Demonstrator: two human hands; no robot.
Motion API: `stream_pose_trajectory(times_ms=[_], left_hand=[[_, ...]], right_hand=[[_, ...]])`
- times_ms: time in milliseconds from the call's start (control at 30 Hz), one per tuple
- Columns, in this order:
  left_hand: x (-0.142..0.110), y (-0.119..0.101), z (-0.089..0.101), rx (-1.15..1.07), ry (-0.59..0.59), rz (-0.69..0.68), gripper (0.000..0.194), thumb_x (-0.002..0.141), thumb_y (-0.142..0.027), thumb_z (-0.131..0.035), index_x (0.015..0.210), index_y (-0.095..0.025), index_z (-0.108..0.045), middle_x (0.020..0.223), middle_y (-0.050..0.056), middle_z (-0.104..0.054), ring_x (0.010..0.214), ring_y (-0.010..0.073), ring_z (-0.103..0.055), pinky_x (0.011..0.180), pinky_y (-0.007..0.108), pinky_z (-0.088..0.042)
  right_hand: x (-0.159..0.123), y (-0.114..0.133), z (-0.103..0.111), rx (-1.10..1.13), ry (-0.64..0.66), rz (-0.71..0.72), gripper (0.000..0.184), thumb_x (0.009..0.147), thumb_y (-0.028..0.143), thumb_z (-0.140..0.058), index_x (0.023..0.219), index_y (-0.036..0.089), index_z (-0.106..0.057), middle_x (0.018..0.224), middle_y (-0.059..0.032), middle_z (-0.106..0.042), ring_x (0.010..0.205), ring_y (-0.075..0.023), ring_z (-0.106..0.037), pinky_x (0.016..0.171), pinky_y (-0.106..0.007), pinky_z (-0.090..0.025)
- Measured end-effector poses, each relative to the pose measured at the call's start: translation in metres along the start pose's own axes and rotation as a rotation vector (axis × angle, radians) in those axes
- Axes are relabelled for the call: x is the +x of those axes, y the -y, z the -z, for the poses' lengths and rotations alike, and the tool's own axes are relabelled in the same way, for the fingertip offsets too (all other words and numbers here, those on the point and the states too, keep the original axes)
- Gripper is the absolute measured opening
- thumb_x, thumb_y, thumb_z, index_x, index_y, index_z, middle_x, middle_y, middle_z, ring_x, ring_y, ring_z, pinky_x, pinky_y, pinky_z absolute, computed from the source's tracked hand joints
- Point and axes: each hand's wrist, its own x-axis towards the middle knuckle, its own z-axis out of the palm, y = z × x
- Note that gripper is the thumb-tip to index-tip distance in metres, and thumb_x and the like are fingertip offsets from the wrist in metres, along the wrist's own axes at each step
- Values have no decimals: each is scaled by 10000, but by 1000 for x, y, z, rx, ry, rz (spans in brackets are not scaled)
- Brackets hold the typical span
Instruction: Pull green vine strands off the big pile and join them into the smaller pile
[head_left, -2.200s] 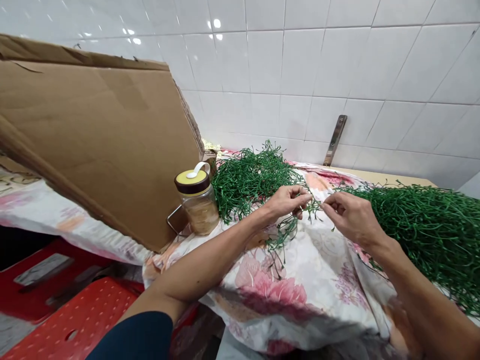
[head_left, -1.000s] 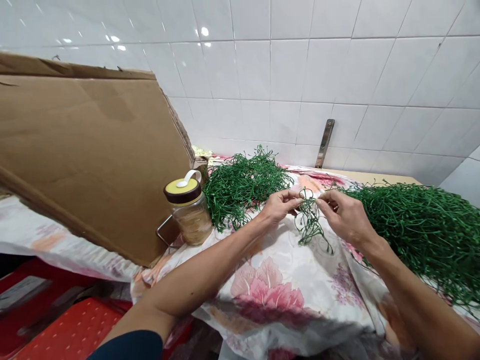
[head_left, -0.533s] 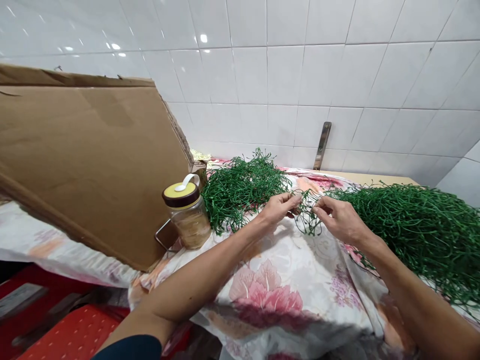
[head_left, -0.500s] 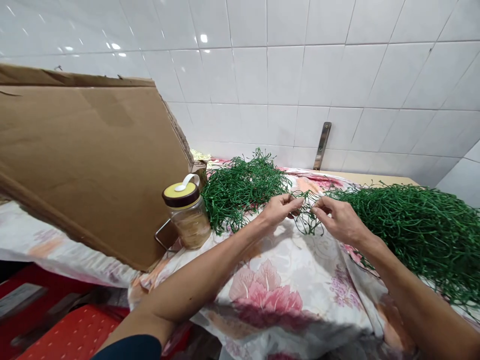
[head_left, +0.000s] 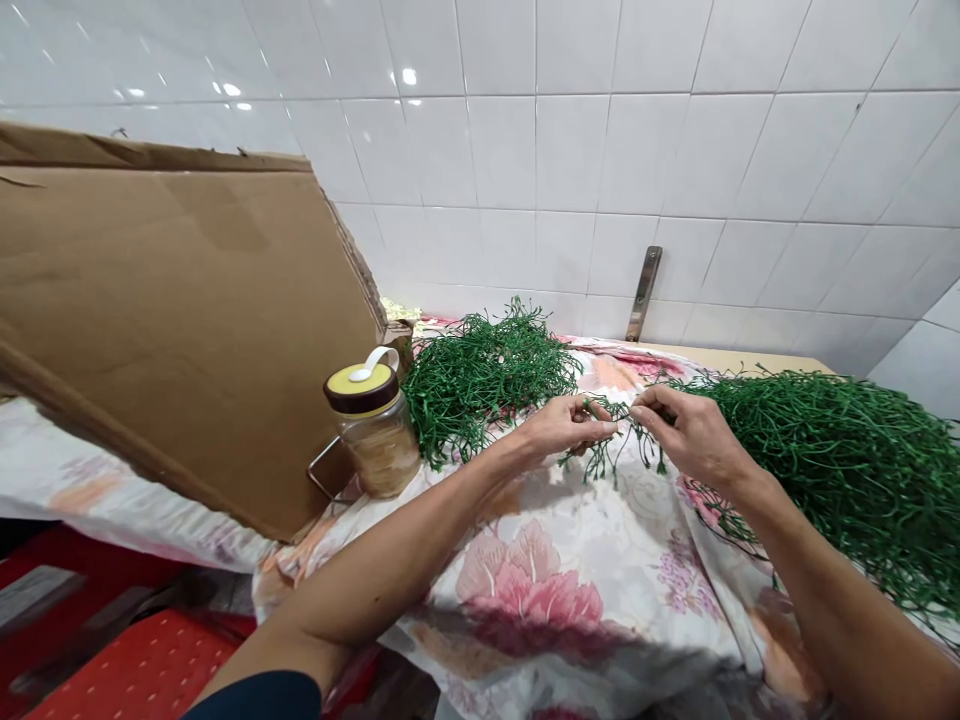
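My left hand (head_left: 564,426) and my right hand (head_left: 686,434) meet over a table covered with a flowered cloth (head_left: 570,560). Both pinch a small green plastic sprig (head_left: 616,446), thin branching stems that hang a little below my fingers. A loose heap of the same green stems (head_left: 487,375) lies just behind my left hand. A larger heap (head_left: 840,470) spreads along the right side beyond my right wrist.
A glass jar with a yellow lid and a white loop (head_left: 373,428) stands left of the heaps. A big brown cardboard sheet (head_left: 180,320) leans behind it. Red plastic stools (head_left: 127,665) sit low at the left. A white tiled wall (head_left: 600,150) closes the back.
The sprig between my fingers has shifted from a raised loop to a lower, spread bunch. My hands have stayed close together at the same spot.
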Motion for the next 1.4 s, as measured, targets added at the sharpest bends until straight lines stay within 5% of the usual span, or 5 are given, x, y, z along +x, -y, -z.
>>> stream_pose_trajectory(times_ms=[233,533,767,1267,1400], left_hand=[[6,4,7,-17,-53,-29,424,752,-393,-780,1038,-128,-613,863,53,-636,701,148,-634,580,257,-472],[-6,-2,4,662,-538,-505,193,891,-261,-622,1058,-181,-675,1103,121,-663,1087,258,-569,923,393,-477],[-15,4,-24,535,-175,-501,257,922,-276,-601,1152,-177,-659,1053,100,-715,846,187,-640,788,322,-489],[-8,10,-16,653,-97,-640,255,871,-213,-643,1119,-172,-685,1205,112,-676,1106,218,-629,990,390,-480],[-9,6,-19,574,-118,-573,186,851,-223,-653,1003,-138,-719,1000,92,-725,903,185,-661,848,346,-516]], right_hand=[[3,-10,15,60,97,-31,245,933,402,-585,853,194,-686,722,-8,-657,638,-144,-537,602,-263,-411],[4,-16,15,-77,72,1,217,923,365,-597,833,204,-711,777,-9,-720,654,-145,-593,640,-266,-431],[0,-3,0,109,251,-10,256,945,382,-570,927,202,-751,771,-11,-711,645,-137,-572,608,-262,-427],[2,-6,10,410,284,-110,225,877,382,-681,942,168,-698,872,-52,-711,773,-152,-621,720,-295,-499],[1,-5,13,417,299,-100,225,878,387,-687,943,171,-696,868,-53,-710,778,-154,-622,715,-285,-500]])
